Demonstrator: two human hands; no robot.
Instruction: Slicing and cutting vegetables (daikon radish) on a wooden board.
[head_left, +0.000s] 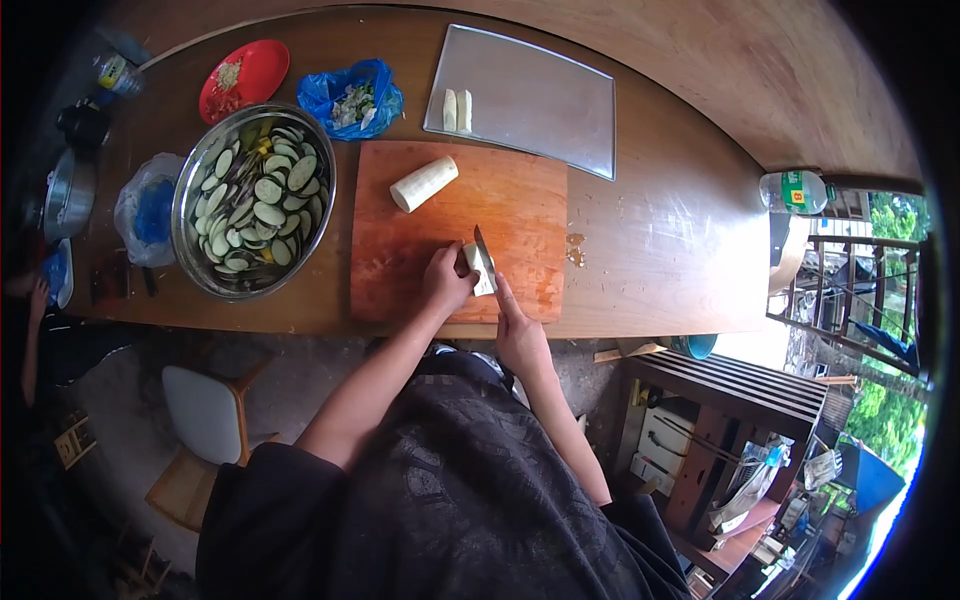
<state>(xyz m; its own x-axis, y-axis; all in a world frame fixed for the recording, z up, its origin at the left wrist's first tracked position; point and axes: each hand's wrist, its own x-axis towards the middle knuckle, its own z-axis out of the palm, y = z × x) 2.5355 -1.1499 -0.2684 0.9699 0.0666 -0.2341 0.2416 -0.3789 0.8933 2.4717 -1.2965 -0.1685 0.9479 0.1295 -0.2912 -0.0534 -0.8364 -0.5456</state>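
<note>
My left hand (448, 279) pinches a short piece of pale peeled vegetable (480, 279) against the orange-brown cutting board (390, 281). A kitchen knife (483, 244) is in my right hand (521, 341), its blade lying along the piece and its tip pointing away from me. My right index finger stretches along the knife. Whether the blade has gone into the piece cannot be made out. Farther up the board rests a thicker cylinder of the same pale vegetable (424, 184). Two pale cut lengths (457, 111) lie side by side on a flat tray (540, 90) beyond the board.
Left of the board stands a steel bowl (330, 161) of sliced eggplant (268, 191). Behind are a red plate (271, 60) with chopped ingredients and a blue plastic bag (386, 112) of scraps. A plastic bottle (795, 193) lies far right. Another person's hand (39, 300) shows at far left.
</note>
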